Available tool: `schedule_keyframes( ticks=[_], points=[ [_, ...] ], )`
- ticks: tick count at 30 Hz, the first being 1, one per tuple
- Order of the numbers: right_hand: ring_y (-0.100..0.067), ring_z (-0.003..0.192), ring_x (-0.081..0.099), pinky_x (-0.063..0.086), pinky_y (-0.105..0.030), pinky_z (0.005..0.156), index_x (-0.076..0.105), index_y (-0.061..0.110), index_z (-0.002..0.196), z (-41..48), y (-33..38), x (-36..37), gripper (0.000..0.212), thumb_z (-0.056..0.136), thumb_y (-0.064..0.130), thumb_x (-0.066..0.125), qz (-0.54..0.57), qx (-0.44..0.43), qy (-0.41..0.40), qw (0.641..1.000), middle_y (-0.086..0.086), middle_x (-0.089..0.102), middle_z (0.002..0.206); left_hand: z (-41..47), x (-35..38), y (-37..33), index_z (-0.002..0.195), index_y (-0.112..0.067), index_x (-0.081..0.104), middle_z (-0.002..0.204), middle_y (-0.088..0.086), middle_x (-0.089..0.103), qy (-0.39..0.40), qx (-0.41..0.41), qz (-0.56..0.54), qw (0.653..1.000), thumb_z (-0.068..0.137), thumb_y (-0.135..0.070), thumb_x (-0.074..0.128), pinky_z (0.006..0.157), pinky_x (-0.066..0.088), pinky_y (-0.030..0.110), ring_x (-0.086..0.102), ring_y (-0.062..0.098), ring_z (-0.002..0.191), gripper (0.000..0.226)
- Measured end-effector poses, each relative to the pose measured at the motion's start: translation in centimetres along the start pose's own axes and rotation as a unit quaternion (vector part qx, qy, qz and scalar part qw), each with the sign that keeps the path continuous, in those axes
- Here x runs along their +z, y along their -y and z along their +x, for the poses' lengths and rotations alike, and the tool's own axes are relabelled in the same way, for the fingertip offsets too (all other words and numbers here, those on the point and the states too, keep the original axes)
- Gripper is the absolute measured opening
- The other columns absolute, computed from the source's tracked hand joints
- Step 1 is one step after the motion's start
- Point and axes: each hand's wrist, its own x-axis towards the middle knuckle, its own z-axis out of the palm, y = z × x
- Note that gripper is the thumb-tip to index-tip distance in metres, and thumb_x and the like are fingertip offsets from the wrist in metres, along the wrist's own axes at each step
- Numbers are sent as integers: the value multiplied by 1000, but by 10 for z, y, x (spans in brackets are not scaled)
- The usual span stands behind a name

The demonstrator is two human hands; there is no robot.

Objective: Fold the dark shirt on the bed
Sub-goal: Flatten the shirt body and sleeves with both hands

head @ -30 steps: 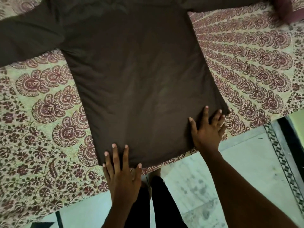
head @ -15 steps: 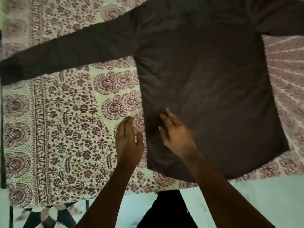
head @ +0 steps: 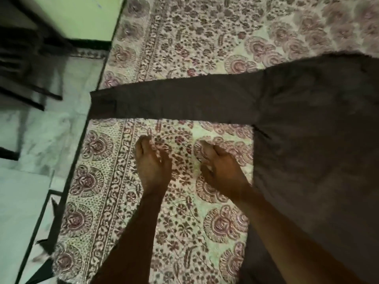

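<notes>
Hands loose and empty on the near side of the sleeve point(head: 174, 103) of the dark shirt point(head: 311, 152).
Fingers of the left hand point(head: 152, 165) and right hand point(head: 222, 171) hang loosely curled and hold nothing. Both are near the sleeve but apart from it, the right hand closer to its armpit end. Past the sleeve, the shirt lies spread flat on the bed's printed bedsheet point(head: 143, 232). It looks light, soft and limp, likely to sag and crease; the cuff point(head: 101, 105) and the sleeve's shoulder end seem the sensible holds. No label or writing is legible.
</notes>
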Motion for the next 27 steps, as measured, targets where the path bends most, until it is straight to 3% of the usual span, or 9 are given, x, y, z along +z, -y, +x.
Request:
schedule_keyframes(
  ticks=[4,7,9,11,15,18,22,25,27],
  points=[
    [-35,128,56,48,-49,106,33,15,159,66,40,16,66,98,37,46,25,12,28,999,-17,55,145,73,-15,27,135,-1,53,140,27,46,-89,-112,-41,989,87,-8,59,97,42,38,47,43,127,49],
    [-35,131,52,45,-44,109,45,7,153,117,63,29,61,97,29,54,32,-27,4,999,-23,56,144,120,-21,40,139,-11,58,148,29,38,-120,-231,-71,963,90,-17,71,101,36,34,41,44,135,51],
    [-35,133,51,43,-43,111,50,8,149,150,77,39,54,98,25,58,17,-26,19,999,-21,55,146,146,-23,46,135,-17,64,148,25,38,-140,-259,-94,951,90,-31,75,106,35,29,39,39,137,48],
    [-33,132,52,45,-42,109,53,11,147,174,85,47,50,99,24,58,-1,-5,42,999,-16,56,144,167,-20,50,132,-16,66,152,21,34,-130,-275,-118,945,89,-27,76,103,31,21,35,34,140,45],
    [-33,113,66,56,-44,94,65,7,133,203,90,52,41,98,26,61,1,24,-5,1000,-15,72,120,193,-16,58,123,-5,70,137,18,55,-141,-297,-173,929,83,-13,75,95,47,22,60,30,122,41],
    [-23,102,73,58,-42,92,72,13,121,214,93,42,40,101,45,60,111,115,2,987,-8,78,108,184,-21,46,118,-3,70,132,12,57,-155,-137,-159,965,86,-6,71,94,58,32,62,25,117,31],
    [-21,94,77,62,-45,89,76,20,108,225,100,13,75,76,86,58,385,281,15,879,-3,80,100,138,-13,18,121,-4,70,132,9,60,-1,163,-110,980,92,-2,63,97,57,36,60,19,117,31],
    [-23,96,74,64,-41,79,70,13,111,218,97,-2,83,65,83,75,336,311,-100,883,-3,74,103,108,0,5,118,1,70,124,14,69,56,246,-116,961,87,9,62,101,52,29,61,19,112,33],
    [-24,100,67,60,-34,78,62,6,103,202,86,-13,58,77,53,85,225,284,-134,922,-2,65,96,92,8,1,121,1,70,129,14,67,48,242,-136,960,88,7,63,107,48,25,61,20,117,34]
  ],
)
